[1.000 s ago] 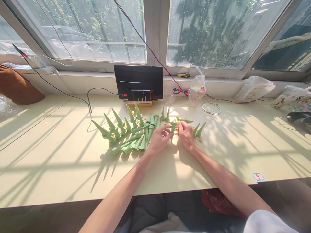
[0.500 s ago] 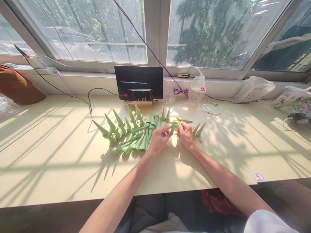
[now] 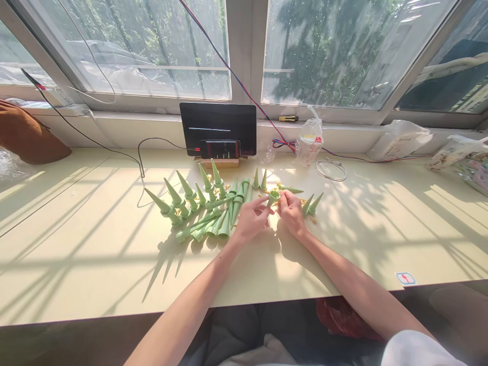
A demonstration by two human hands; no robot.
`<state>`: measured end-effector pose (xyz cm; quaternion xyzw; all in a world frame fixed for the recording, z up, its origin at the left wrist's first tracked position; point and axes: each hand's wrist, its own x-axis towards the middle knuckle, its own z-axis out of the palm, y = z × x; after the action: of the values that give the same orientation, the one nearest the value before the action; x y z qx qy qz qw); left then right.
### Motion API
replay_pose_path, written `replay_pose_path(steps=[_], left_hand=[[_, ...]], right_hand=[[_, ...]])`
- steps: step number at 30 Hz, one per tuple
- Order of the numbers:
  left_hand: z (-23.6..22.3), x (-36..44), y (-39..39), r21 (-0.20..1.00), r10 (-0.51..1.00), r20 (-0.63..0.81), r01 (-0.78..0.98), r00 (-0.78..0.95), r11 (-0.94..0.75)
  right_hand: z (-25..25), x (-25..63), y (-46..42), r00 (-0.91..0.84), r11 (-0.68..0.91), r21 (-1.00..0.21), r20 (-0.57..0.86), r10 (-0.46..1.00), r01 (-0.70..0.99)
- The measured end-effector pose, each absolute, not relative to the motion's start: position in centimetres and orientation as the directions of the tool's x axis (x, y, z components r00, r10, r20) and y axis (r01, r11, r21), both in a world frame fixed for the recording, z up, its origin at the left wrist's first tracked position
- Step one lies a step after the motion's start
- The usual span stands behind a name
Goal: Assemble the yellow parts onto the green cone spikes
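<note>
A hollow green plastic spike (image 3: pixel 273 196) is in my left hand (image 3: pixel 252 218), its open round mouth tilted up toward me. The fingers of that hand are closed around its side. Right at the rim, my right hand (image 3: pixel 292 211) is pinched shut; whatever lies between its fingertips is too small to make out. Left of my hands, several green spikes (image 3: pixel 224 223) lie in a pile, and assembled ones (image 3: pixel 173 193) stand point up. Two short cones (image 3: pixel 313 204) are beside my right hand. Small yellow pieces (image 3: pixel 280 186) are scattered behind my hands, partly hidden.
A black tablet (image 3: pixel 219 122) and a phone (image 3: pixel 220 149) lean at the back on a small cardboard stand (image 3: pixel 220 163). Nearby are a bagged cup (image 3: pixel 310 140), a coiled white cable (image 3: pixel 331 170) and a yellow cutter (image 3: pixel 287 118). A brown bag (image 3: pixel 30 134) is at far left.
The green spike has tipped from pointing down so that its open mouth now faces me. Both hands have stayed close together around it; the pile has not moved.
</note>
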<state>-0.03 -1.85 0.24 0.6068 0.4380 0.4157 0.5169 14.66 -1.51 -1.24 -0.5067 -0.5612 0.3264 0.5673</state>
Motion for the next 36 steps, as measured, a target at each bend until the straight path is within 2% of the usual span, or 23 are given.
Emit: replay_pose_path(steps=[3, 11, 20, 36], left_hand=[[0.6, 0.2, -1.8, 1.000, 0.960, 0.021, 0.012, 0.280, -0.025], [1.4, 0.1, -1.7, 0.984, 0.962, -0.057, -0.145, 0.267, 0.099], [1.1, -0.2, -1.5, 0.957, 0.948, -0.136, -0.209, 0.287, 0.201], [1.1, -0.4, -1.4, 0.964, 0.946, -0.130, -0.184, 0.298, 0.191]], right_hand=[[-1.2, 14.6, -1.5, 0.202, 0.295, -0.931, 0.338, 0.919, 0.215], [-1.4, 14.5, -1.6, 0.168, 0.329, -0.911, 0.375, 0.911, 0.248], [-1.5, 14.7, -1.9, 0.097, 0.367, -0.904, 0.395, 0.914, 0.222], [-1.8, 14.7, -1.7, 0.095, 0.359, -0.913, 0.382, 0.919, 0.195]])
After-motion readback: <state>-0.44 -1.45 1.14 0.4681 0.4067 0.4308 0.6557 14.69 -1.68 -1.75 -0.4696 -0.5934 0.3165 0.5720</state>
